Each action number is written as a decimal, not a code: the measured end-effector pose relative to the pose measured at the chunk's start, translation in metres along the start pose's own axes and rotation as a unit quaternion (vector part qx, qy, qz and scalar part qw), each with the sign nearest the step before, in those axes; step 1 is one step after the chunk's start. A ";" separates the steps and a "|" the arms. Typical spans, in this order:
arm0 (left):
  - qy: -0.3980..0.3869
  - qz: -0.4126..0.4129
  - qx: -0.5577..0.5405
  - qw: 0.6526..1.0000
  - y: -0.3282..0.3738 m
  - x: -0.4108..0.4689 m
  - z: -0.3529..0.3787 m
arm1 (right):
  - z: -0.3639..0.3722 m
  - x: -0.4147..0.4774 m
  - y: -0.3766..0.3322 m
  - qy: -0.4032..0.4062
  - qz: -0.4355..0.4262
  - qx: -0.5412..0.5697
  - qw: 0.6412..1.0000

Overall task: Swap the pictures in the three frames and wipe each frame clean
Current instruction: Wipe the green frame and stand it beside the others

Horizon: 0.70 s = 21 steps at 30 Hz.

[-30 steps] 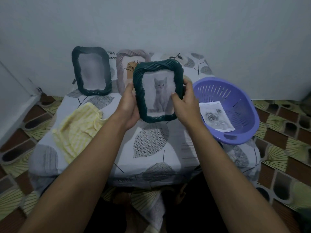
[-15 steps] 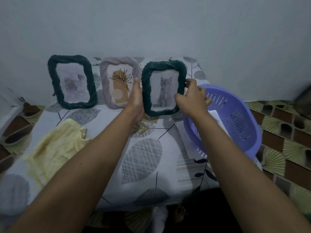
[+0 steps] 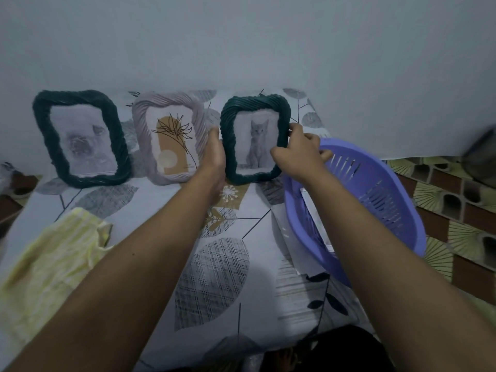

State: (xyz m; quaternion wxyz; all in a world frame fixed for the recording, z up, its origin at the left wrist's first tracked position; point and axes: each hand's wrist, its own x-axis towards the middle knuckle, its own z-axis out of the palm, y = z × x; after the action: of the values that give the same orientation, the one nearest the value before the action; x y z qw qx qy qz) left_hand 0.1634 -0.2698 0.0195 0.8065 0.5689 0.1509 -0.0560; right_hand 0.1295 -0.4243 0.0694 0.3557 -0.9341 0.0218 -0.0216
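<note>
cat frame (image 3: 255, 142) between pale frame (image 3: 169, 140) and purple basket (image 3: 397, 200), wall (image 3: 241, 36) behind

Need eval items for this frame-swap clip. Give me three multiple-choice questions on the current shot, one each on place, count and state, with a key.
1. Where does the cat frame stand?
A. At the right end of the row, beside the purple basket
B. In the middle of the row
C. Inside the basket

2. How many frames are dark green?
A. One
B. Two
C. Three

3. What holds the cat frame?
A. Nothing
B. One hand alone
C. Two hands, one on each side

Key:
1 A: it is the rightmost frame, with the basket next to it.
2 B: the left frame and the cat frame are dark green, while the middle frame is pale.
3 C: the left hand grips its left edge and the right hand grips its right edge.
</note>
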 end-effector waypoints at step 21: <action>0.088 -0.014 -0.019 0.996 0.006 0.014 0.005 | 0.007 0.006 -0.004 -0.036 0.020 -0.033 0.999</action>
State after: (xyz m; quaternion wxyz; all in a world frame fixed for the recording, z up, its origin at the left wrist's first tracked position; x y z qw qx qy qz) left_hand 0.1793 -0.2709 0.0221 0.8001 0.5536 0.2305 -0.0145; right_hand 0.1358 -0.4175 0.0672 0.3253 -0.9450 0.0283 0.0201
